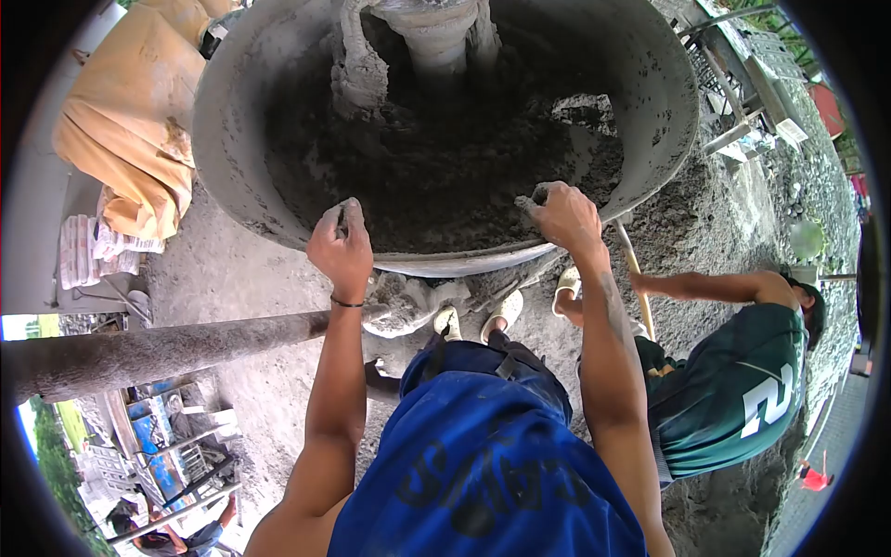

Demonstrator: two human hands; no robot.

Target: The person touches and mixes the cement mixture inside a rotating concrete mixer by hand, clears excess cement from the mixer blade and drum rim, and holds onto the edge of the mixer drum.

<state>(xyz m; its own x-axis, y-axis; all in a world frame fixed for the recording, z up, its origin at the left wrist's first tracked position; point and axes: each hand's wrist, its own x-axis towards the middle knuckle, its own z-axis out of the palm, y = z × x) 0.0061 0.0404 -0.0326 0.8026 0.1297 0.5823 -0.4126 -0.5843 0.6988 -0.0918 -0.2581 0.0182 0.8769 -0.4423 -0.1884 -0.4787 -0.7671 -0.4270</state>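
A large round mixer drum [218,139] stands before me, with dark wet mortar [427,186] spread over its floor. A mortar-caked central post [436,42] rises in the middle, and a crusted mixing arm [360,74] hangs beside it. My left hand [342,246] is over the near rim, its fingers curled toward the thumb and smeared grey. Farther right, my right hand [566,218] is also at the rim, fingers bent inward with grey mortar on the tips. Whether either hand grips anything is too small to make out.
A thick pole [186,353] reaches in from the left below the drum. A co-worker in a green shirt [733,399] holds a wooden handle [636,278] close on my right. An orange tarp [130,121] and stacked bags [83,251] lie left. Another person [176,538] is lower left.
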